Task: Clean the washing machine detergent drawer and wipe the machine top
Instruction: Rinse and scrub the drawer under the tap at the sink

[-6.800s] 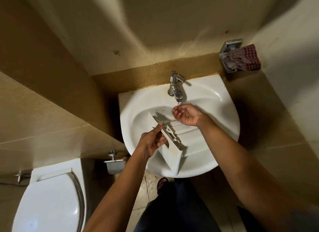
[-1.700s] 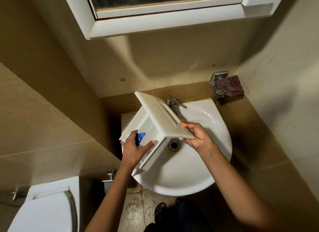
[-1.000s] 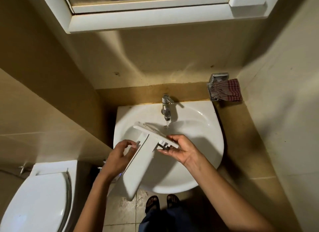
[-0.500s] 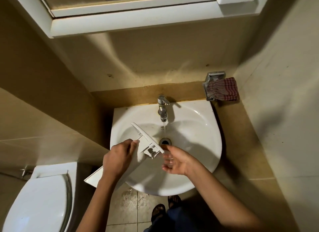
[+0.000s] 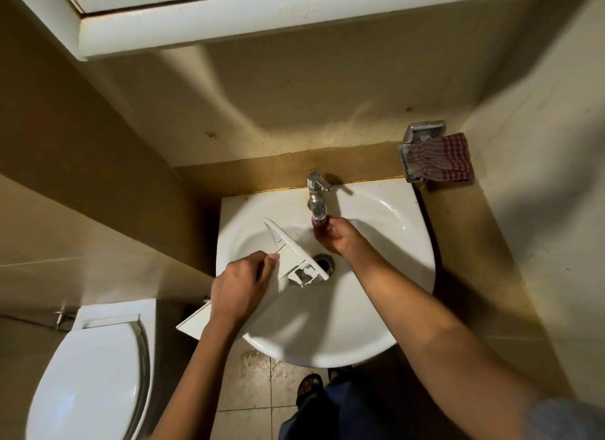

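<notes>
The left hand (image 5: 240, 287) clamps the long white plastic detergent drawer (image 5: 296, 254) over the round white ceramic basin (image 5: 376, 308). Its flat front panel tilts up beyond the knuckles, left of the right hand (image 5: 337, 238), which is at the chrome tap (image 5: 317, 197) spout, grip unclear.

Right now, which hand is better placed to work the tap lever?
Right. The right hand sits empty just under the tap, close to its lever, while the left hand grips the detergent drawer over the sink and would have to let go.
</notes>
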A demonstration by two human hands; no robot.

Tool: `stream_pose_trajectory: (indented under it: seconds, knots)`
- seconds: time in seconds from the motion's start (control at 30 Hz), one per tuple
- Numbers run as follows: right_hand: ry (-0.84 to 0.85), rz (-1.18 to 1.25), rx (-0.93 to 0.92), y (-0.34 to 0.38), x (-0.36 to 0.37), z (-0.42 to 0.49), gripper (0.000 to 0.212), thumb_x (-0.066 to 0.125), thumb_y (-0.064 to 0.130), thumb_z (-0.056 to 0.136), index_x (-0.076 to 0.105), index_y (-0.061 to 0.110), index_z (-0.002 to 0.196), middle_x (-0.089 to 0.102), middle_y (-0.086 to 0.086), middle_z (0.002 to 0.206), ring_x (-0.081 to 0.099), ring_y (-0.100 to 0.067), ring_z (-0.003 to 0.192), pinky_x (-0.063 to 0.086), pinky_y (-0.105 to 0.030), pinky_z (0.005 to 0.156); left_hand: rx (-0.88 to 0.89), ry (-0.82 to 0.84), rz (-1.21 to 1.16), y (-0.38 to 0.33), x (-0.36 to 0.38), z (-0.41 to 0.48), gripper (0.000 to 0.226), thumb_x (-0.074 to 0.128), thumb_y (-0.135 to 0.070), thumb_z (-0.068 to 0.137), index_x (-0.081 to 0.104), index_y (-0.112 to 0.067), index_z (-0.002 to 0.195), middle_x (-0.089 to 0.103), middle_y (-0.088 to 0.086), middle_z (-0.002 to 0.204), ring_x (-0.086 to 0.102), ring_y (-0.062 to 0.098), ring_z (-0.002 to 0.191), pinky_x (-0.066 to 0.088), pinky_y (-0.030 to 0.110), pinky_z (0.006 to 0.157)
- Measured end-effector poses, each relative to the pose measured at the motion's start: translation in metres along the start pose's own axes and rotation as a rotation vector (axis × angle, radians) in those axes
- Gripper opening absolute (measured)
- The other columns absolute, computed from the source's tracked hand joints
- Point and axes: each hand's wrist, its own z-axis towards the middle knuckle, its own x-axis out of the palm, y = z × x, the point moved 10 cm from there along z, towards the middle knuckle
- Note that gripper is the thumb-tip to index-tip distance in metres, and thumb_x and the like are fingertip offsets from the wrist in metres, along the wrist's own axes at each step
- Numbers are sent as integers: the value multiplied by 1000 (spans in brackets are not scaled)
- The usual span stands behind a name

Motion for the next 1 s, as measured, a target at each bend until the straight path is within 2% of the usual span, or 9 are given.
stream_pose_trajectory:
  seconds: [0.07,0.3,0.47,0.53,0.6,0.7,0.87,0.93,1.0]
  knots:
    - [-7,61,22,-3,1,3,19,42,-1,96,55,-4,83,61,-16,52,60,-21,52,51,-23,41,26,-8,-36,-5,-2,2,41,35,-53,98,58,-22,86,64,3,79,59,33,87,40,34,64]
    - [1,99,25,-1,-1,2,25,36,-4,96,56,-4,81,61,-15,52,60,-23,57,51,-23,41,140,-26,-207,-10,2,4,44,36,-65,91,54,-28,78,47,-7,57,47,23,64,42,34,58]
    - [-34,27,13,2,-6,4,28,32,-5,96,57,-7,85,63,-19,56,64,-27,47,54,-30,41,194,21,-297,-16,20,1,59,30,-74,86,59,-23,82,55,-3,63,53,20,63,48,40,61]
    - [-40,-10,9,5,-6,2,27,33,-6,96,57,-8,84,64,-19,57,65,-27,48,55,-32,43,196,37,-321,-20,26,-1,56,34,-70,88,62,-22,84,54,-5,63,53,19,64,47,38,61]
    - [-35,-69,-1,11,-6,0,27,33,-8,95,58,-10,85,64,-18,61,64,-26,64,56,-31,49,188,34,-365,-21,31,-4,43,46,-57,93,60,-18,83,49,-6,59,46,15,59,42,34,60]
    - [-23,-181,-9,14,-3,0,25,33,-6,96,58,-9,98,65,-17,72,61,-24,76,58,-30,58,158,26,-435,-18,34,-8,33,54,-41,96,56,-14,77,41,-4,55,38,13,55,34,25,55]
    - [6,-284,-27,10,-1,-17,22,39,-7,95,60,-9,91,67,-15,64,67,-20,52,58,-24,57,129,17,-409,-17,42,-13,28,54,-40,96,59,-17,81,49,-3,57,47,17,59,41,34,59]
    - [32,-327,-40,8,-1,-32,22,45,-6,93,66,-6,84,68,-11,62,67,-15,51,56,-21,53,103,13,-381,-16,43,-14,26,54,-40,97,61,-19,84,54,-4,61,53,22,65,45,36,62]
    - [67,-411,-59,3,-3,-47,14,57,0,88,70,1,84,70,-6,65,68,-13,59,56,-21,61,93,33,-342,-20,46,-15,27,51,-44,97,62,-21,88,57,-5,64,57,24,71,47,36,63]
